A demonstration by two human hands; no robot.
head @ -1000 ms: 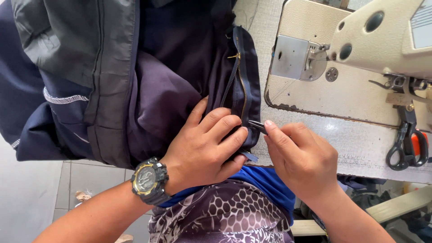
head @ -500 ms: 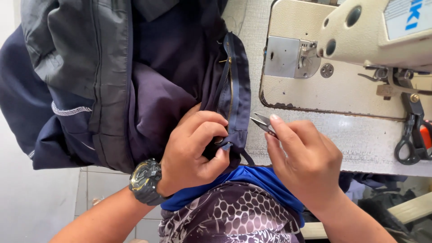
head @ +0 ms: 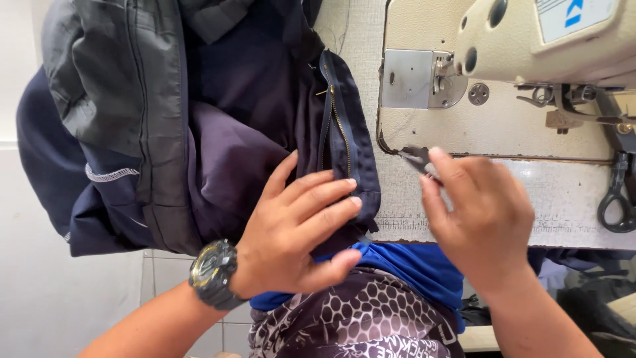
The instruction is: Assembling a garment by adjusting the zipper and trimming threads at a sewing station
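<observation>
- My left hand [head: 298,232] lies flat, fingers spread, on the dark garment [head: 218,132] at the table's near edge [head: 563,219]; gripping nothing
- My right hand [head: 480,212] pinches small snips [head: 416,158]; bare table beyond the zipper [head: 339,126], to the right

Setting, head view. Worktop [head: 576,199]: pale speckled surface, worn and frayed along its front edge. On it, a cream industrial sewing machine [head: 530,40] w/ steel needle plate [head: 407,78] set in a cream bed. Dark scissors [head: 619,192] hang at far right, just beside the machine arm. Left bkgd: plain white wall [head: 20,79]; below it, pale tiled floor [head: 165,268] w/ grey grout lines. Light: bright, even, daylight-like; soft shadows only.
</observation>
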